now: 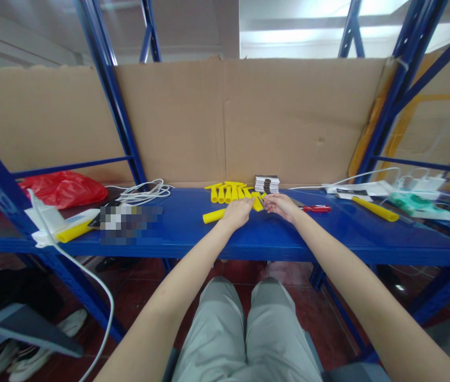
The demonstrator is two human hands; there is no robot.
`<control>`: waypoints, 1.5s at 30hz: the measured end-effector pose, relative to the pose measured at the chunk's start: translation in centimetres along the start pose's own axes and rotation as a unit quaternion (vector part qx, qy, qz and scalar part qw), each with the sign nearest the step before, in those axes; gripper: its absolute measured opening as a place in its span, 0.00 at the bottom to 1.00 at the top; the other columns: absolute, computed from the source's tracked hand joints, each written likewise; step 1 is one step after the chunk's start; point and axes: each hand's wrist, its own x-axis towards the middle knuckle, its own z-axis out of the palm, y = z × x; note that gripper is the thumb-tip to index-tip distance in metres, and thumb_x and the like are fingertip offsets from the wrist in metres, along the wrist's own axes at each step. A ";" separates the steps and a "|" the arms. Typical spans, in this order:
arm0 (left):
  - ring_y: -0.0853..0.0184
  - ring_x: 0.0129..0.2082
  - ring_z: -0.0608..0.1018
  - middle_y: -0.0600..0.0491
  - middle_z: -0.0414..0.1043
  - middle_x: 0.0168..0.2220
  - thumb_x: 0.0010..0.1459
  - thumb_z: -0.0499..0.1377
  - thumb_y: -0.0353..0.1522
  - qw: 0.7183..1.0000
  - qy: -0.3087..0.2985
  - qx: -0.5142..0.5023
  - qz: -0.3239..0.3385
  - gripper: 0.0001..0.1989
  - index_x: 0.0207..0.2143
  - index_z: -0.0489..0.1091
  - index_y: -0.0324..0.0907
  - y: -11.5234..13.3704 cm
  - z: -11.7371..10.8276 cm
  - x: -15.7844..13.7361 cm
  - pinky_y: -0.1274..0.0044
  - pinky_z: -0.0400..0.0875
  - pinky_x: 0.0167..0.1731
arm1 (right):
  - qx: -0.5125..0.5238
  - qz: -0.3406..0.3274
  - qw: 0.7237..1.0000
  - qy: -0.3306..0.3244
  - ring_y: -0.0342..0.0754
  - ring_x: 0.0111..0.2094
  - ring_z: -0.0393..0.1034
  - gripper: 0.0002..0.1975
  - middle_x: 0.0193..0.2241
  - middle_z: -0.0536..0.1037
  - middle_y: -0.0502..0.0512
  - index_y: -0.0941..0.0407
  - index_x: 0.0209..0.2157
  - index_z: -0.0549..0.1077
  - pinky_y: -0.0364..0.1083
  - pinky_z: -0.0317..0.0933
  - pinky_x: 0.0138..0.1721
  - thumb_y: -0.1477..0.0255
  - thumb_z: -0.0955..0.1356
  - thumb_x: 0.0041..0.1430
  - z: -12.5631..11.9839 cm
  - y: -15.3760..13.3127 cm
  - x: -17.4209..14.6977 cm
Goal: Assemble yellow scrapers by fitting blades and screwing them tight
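My left hand (pixel 237 214) is wrapped round a yellow tube-shaped piece (pixel 213 216) above the blue tabletop. The tube's round end sticks out to the left, and yellow also shows past my fingers on the right. My right hand (pixel 281 206) is close beside that right end, its fingers pinched together; what they hold is too small to make out. Behind my left hand lies a row of several similar yellow pieces (pixel 228 193) with wide flat ends. A stack of white and dark cards or leaflets (pixel 267 184) sits behind both hands. A red-handled screwdriver (pixel 316 208) rests right of my right hand.
A cardboard sheet (pixel 177 122) closes off the back of the blue bench (pixel 185 233). At left are a coiled white cable (pixel 147 192), a red plastic bag (pixel 65 188) and a yellow tube (pixel 74 231). Another yellow tube (pixel 376 209) and a green-white packet (pixel 419 206) lie at right.
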 end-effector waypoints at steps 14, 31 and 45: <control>0.60 0.48 0.76 0.38 0.72 0.49 0.60 0.46 0.20 0.999 -0.009 0.037 0.001 0.25 0.59 0.60 0.32 0.7 -0.4 -0.1 0.71 0.71 0.45 | -0.017 0.013 0.995 -0.101 0.38 0.16 0.62 0.09 0.16 0.69 0.47 0.57 0.24 0.68 0.38 0.58 0.20 0.76 0.70 0.55 0.8 -0.5 -1.3; 0.61 0.51 0.74 0.46 0.72 0.52 0.58 0.50 0.22 0.970 0.145 -0.152 -0.124 0.23 0.56 0.67 0.41 -1.2 -0.7 0.6 0.70 0.67 0.51 | -0.301 -0.120 0.932 0.163 0.43 0.27 0.69 0.03 0.26 0.75 0.52 0.57 0.29 0.69 0.42 0.64 0.32 0.77 0.65 0.56 -1.6 0.7 1.8; 0.78 0.12 0.61 0.59 0.62 0.15 0.52 0.57 0.18 0.555 0.104 -0.742 -0.361 0.10 0.22 0.63 0.38 -3.2 -1.8 4.1 0.84 0.56 0.15 | -0.634 0.018 0.757 0.156 0.57 0.57 0.63 0.24 0.55 0.72 0.61 0.54 0.53 0.72 0.64 0.50 0.56 0.78 0.57 0.59 -2.2 0.1 0.9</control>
